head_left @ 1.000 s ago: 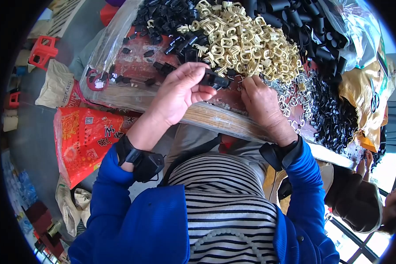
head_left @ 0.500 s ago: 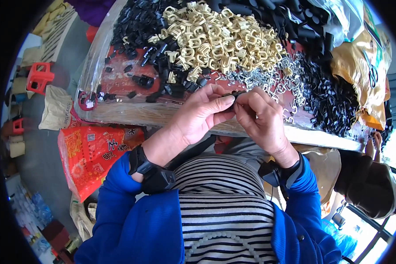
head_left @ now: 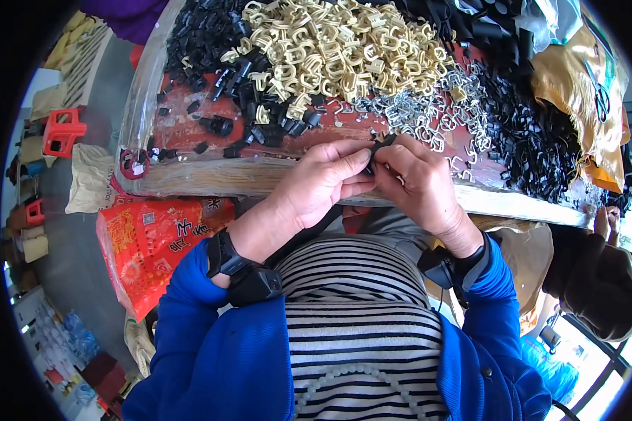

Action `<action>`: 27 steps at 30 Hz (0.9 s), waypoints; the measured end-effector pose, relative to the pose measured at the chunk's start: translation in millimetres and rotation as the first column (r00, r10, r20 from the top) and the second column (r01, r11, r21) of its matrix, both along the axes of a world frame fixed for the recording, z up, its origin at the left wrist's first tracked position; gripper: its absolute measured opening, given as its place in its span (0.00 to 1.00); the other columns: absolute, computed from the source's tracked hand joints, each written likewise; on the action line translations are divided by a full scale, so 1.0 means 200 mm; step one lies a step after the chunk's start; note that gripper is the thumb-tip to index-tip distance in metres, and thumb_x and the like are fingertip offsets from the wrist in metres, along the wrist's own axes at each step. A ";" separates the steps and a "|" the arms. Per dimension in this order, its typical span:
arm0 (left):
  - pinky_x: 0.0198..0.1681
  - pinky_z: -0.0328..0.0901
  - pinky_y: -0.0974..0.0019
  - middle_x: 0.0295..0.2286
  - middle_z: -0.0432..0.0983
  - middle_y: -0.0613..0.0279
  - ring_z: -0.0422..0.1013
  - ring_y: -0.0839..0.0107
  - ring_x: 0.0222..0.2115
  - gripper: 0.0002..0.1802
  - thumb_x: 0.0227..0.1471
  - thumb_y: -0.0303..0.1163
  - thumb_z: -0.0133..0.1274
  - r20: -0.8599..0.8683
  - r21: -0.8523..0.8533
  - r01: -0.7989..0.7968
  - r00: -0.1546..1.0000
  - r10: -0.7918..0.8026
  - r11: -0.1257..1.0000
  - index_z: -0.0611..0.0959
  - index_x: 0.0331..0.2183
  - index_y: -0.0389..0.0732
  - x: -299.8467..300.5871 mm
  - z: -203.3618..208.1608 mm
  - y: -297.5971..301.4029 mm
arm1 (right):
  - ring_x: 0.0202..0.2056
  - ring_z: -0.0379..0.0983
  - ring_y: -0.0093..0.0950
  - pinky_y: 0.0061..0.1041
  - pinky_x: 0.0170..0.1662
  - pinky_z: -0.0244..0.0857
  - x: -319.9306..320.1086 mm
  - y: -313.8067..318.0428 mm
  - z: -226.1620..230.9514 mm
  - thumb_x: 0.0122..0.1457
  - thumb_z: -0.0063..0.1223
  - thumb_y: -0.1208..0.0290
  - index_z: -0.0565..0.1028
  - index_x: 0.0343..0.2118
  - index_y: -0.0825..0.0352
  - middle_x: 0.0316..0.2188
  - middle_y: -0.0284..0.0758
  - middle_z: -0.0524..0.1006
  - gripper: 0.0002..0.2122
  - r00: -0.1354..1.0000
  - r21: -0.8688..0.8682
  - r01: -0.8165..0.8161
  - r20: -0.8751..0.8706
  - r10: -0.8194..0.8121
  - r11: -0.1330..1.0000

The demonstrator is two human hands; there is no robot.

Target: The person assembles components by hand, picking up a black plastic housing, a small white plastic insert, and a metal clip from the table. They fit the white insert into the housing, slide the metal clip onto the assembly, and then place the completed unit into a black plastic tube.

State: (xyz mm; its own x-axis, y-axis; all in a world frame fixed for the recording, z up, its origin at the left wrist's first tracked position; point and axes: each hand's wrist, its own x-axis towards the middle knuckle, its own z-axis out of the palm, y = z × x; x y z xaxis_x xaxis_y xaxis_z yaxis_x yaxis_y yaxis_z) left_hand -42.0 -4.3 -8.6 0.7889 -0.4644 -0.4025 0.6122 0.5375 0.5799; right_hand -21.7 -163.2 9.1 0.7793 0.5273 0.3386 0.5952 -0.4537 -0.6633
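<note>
Both hands meet over the table's near edge around a small black plastic part (head_left: 379, 144). My left hand (head_left: 323, 177) pinches it between thumb and fingers. From the other side, the curled fingers of my right hand (head_left: 421, 179) close on the same part and hide much of it. Just beyond the fingertips lie shiny bent metal hooks (head_left: 439, 112) in a loose heap. Behind them rises a big pile of cream-coloured plastic clips (head_left: 344, 52). Small black plastic pieces (head_left: 288, 126) are scattered left of the hands.
The red tabletop (head_left: 172, 126) has a plastic-wrapped edge. More black pieces (head_left: 541, 161) are heaped at right, near a golden woven sack (head_left: 565, 77) and scissors (head_left: 602, 102). A red bag (head_left: 151, 245) hangs at left. Another person's hand (head_left: 606, 221) shows at far right.
The black part now sticks out more above my fingers. My hands stay together, with the right one turned slightly. The whole view has shifted a little.
</note>
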 end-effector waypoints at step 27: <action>0.37 0.64 0.68 0.32 0.70 0.57 0.68 0.67 0.34 0.13 0.49 0.30 0.41 -0.035 -0.187 0.094 0.994 -0.102 0.978 0.70 0.36 0.34 -0.03 -0.01 0.05 | 0.37 0.59 0.35 0.31 0.39 0.54 -0.02 -0.09 0.06 0.35 0.57 0.70 0.73 0.29 0.64 0.38 0.40 0.63 0.14 0.967 -0.164 -0.157 0.175 0.185 0.974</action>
